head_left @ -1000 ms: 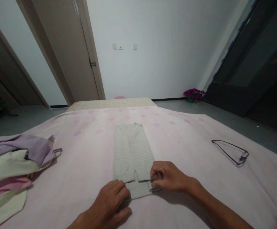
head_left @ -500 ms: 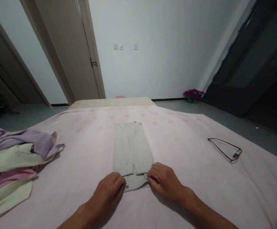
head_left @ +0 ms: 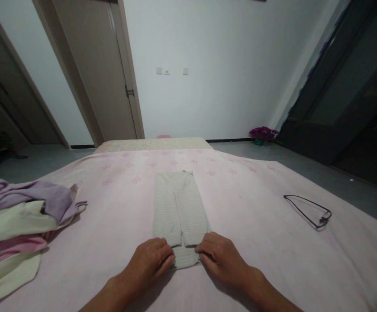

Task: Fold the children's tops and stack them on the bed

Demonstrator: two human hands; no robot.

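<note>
A pale grey-green, finely striped garment lies flat on the bed, folded into a narrow long shape with two sleeve-like panels side by side down its length. My left hand is closed on the near left corner of the garment, fingers curled and thumb toward the middle. At the near right corner, my right hand pinches the cloth between thumb and fingers. The near hem shows between both hands, resting low on the sheet. My fingertips partly hide the two corners.
Crumpled clothes in purple, cream and pink are heaped at the left edge. A black wire-like triangular frame lies on the pink flowered sheet at right. Beyond the bed's far edge stand a door and potted purple flowers.
The view has tipped up slightly, so everything sits a little lower. Both hands have drawn slightly closer together at the near corners, and the near hem looks flatter.
</note>
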